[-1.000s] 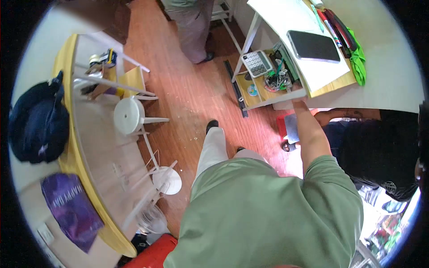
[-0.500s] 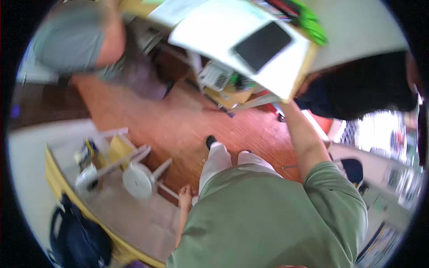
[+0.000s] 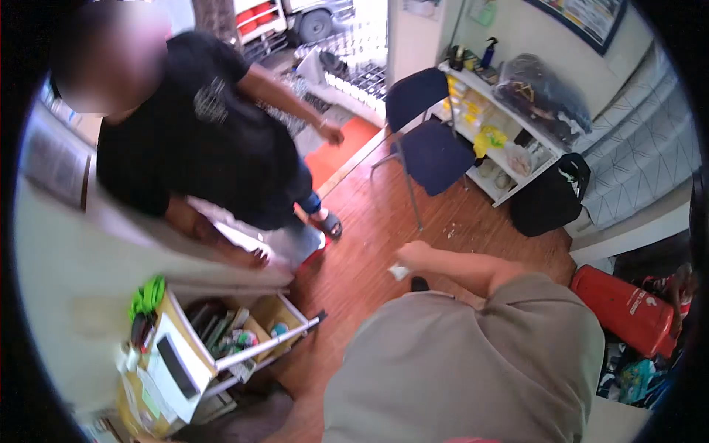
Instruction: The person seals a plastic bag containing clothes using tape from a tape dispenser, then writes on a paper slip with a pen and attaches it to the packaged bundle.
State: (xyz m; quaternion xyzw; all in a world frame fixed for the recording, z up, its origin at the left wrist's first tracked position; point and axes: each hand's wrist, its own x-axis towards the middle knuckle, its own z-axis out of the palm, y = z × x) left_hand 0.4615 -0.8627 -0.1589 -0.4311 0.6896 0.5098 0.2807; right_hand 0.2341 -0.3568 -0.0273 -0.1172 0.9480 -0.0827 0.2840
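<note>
My right hand (image 3: pixel 415 255) is out in front of my body, above the wooden floor. Its fingers are closed on a small white piece (image 3: pixel 399 272) that looks like crumpled paper or tissue; its exact kind is unclear. Past this hand stands a folding chair (image 3: pixel 436 155) with a dark blue seat and back, not touched by me. My left hand does not show in the picture.
A person in a black shirt (image 3: pixel 214 133) stands at the left by the doorway. A small desk (image 3: pixel 166 325) with papers and a dark tablet is at lower left. A white shelf (image 3: pixel 546 159), black bag (image 3: pixel 550 196) and red cylinder (image 3: pixel 624 310) line the right.
My view has swung from the desk and floor toward the doorway, chair and shelf. My right arm has left the desk's corner. My left hand has gone out of view.
</note>
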